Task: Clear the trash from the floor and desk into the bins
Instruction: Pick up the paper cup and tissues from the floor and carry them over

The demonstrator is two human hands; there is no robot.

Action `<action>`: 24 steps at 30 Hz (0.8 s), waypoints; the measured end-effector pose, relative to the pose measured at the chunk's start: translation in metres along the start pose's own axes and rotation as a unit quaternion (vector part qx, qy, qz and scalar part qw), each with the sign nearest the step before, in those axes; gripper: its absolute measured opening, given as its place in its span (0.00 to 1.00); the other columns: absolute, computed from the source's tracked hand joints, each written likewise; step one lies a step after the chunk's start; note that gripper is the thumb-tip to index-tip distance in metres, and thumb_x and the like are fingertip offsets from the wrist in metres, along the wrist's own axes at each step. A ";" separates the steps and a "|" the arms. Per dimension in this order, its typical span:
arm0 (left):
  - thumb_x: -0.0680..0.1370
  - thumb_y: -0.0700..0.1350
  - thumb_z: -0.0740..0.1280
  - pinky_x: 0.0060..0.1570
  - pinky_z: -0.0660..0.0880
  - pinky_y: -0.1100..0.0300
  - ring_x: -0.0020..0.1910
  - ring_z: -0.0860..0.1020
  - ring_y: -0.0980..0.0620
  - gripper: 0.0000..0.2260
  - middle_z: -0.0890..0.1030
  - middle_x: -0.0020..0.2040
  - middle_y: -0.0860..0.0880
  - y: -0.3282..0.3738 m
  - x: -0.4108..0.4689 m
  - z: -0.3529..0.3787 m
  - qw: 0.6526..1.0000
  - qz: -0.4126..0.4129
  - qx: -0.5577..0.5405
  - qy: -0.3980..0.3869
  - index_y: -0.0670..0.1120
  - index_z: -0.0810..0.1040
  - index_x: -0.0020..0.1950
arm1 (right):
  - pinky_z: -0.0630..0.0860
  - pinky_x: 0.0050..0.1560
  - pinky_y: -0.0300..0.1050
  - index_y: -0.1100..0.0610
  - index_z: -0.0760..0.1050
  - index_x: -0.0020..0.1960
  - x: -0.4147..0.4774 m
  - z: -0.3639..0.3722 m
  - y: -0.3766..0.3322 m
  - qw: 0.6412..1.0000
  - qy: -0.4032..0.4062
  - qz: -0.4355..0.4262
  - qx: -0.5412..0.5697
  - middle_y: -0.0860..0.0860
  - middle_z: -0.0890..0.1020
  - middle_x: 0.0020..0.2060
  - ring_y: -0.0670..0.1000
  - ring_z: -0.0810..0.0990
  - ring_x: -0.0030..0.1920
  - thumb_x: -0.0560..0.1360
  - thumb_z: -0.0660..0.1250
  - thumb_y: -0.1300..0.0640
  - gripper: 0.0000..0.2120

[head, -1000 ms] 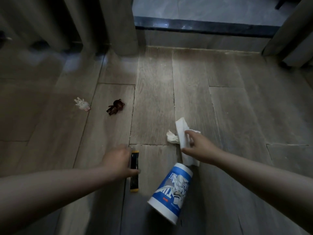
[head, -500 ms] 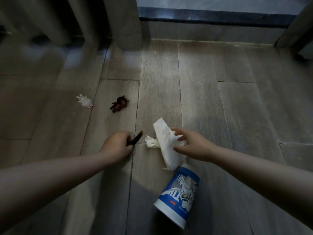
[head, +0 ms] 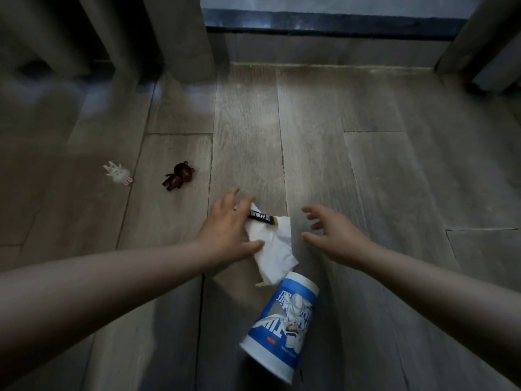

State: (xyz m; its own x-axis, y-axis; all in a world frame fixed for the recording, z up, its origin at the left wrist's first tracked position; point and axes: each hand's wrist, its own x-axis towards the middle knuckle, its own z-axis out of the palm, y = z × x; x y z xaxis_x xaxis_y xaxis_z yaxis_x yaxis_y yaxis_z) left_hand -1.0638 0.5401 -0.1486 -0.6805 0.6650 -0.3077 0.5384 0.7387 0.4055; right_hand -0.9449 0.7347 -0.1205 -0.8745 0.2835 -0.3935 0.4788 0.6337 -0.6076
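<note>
Floor [head: 380, 170] litter, wood-look planks, dim light. No bin in view.

1. Tissue [head: 275, 249]: white, crumpled, mid-floor. Gripped by the left hand [head: 225, 230], thumb curled over its near edge, fingers over its far side. Its loose tail trails toward the cup; whether it touches the cup cannot be told.
2. Sachet [head: 262, 217]: black stick with a yellow end. Pinned under the same hand's fingers, jutting right across the top of the tissue.
3. Right hand [head: 332, 235]: holds nothing, fingers wide and hooked, just beside the tissue but apart from it.
4. Paper cup [head: 284, 320]: blue and white, lying on its side, base toward the tissue, mouth toward the person. Untouched.
5. Brown bear toy [head: 179, 176] and white rabbit toy [head: 118, 173]: side by side toward the left of the floor, well apart from both hands.

Hazards, as judged:
- One hand carries two items, so the smooth sachet could slide out on the lift.
- The trailing tissue tail could drag the cup and set it rolling.
- The toys may be binned by mistake.
</note>
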 end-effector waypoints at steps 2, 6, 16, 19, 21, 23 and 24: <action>0.68 0.64 0.70 0.70 0.62 0.46 0.74 0.53 0.42 0.43 0.47 0.77 0.49 0.003 0.002 0.008 0.995 0.042 0.084 -0.019 0.57 0.50 0.76 | 0.74 0.57 0.42 0.51 0.63 0.73 0.001 0.001 0.000 1.000 0.004 -0.001 -0.004 0.53 0.71 0.67 0.50 0.74 0.63 0.76 0.68 0.56 0.28; 0.71 0.61 0.68 0.63 0.68 0.46 0.69 0.60 0.41 0.38 0.55 0.73 0.45 0.008 0.011 0.020 0.985 0.037 0.155 -0.063 0.57 0.53 0.75 | 0.73 0.56 0.41 0.52 0.63 0.74 0.002 0.000 -0.001 1.000 0.014 0.000 -0.003 0.53 0.71 0.68 0.50 0.73 0.64 0.76 0.68 0.55 0.29; 0.73 0.58 0.65 0.48 0.71 0.50 0.56 0.70 0.40 0.25 0.66 0.63 0.44 -0.073 0.011 -0.017 0.981 -0.100 0.167 0.018 0.55 0.65 0.68 | 0.75 0.60 0.45 0.52 0.62 0.74 0.007 0.006 -0.021 1.000 -0.001 -0.018 -0.018 0.53 0.71 0.67 0.50 0.73 0.64 0.76 0.67 0.56 0.28; 0.71 0.60 0.66 0.52 0.70 0.50 0.57 0.69 0.38 0.25 0.67 0.63 0.43 -0.094 0.003 -0.027 0.969 -0.140 0.197 0.041 0.53 0.67 0.65 | 0.75 0.60 0.45 0.52 0.63 0.74 0.012 0.011 -0.027 1.000 -0.009 -0.018 -0.022 0.52 0.71 0.67 0.50 0.74 0.63 0.76 0.67 0.55 0.28; 0.69 0.62 0.67 0.56 0.70 0.49 0.60 0.66 0.38 0.27 0.66 0.65 0.42 -0.099 0.003 -0.033 0.966 -0.139 0.215 0.039 0.51 0.69 0.63 | 0.75 0.60 0.46 0.52 0.63 0.74 0.015 0.013 -0.030 0.999 -0.024 -0.025 -0.024 0.52 0.72 0.67 0.50 0.74 0.63 0.76 0.67 0.54 0.28; 0.67 0.63 0.69 0.63 0.67 0.46 0.67 0.61 0.37 0.29 0.60 0.71 0.42 -0.102 0.008 -0.042 0.971 -0.130 0.196 0.034 0.50 0.71 0.62 | 0.75 0.60 0.46 0.51 0.62 0.74 0.017 0.015 -0.034 0.999 -0.035 -0.029 -0.024 0.52 0.71 0.68 0.49 0.74 0.64 0.76 0.67 0.53 0.28; 0.67 0.63 0.70 0.66 0.65 0.46 0.71 0.57 0.36 0.30 0.55 0.74 0.42 -0.103 0.013 -0.047 0.976 -0.121 0.179 0.031 0.49 0.71 0.63 | 0.75 0.61 0.46 0.51 0.62 0.74 0.018 0.016 -0.036 0.999 -0.039 -0.031 -0.023 0.51 0.71 0.68 0.49 0.73 0.64 0.76 0.67 0.53 0.28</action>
State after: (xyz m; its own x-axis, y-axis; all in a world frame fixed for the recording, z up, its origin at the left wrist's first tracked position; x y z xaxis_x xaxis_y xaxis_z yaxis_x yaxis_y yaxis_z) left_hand -1.1512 0.4669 -0.1543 -0.8324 0.4663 -0.2994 0.4895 0.8720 -0.0027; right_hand -0.9766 0.7056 -0.1169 -0.8927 0.1879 -0.4095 0.4187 0.6815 -0.6002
